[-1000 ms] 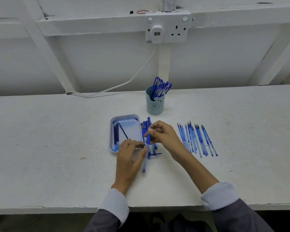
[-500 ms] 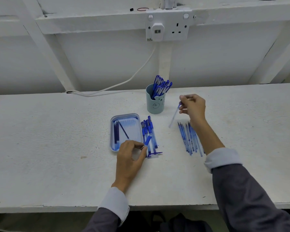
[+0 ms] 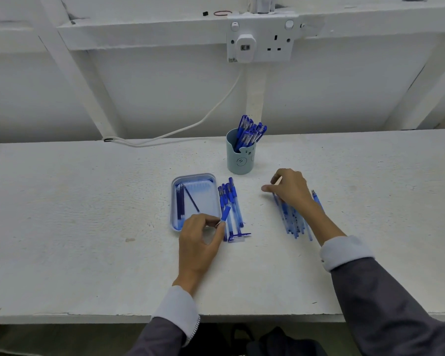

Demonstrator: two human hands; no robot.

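Several barrels (image 3: 292, 224) (half-hidden) under right fingers (image 3: 268, 188)

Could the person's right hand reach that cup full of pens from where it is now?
Probably yes. The right hand is over the loose pen barrels, and the cup stands close by, farther back and to its left, with only bare table between them.
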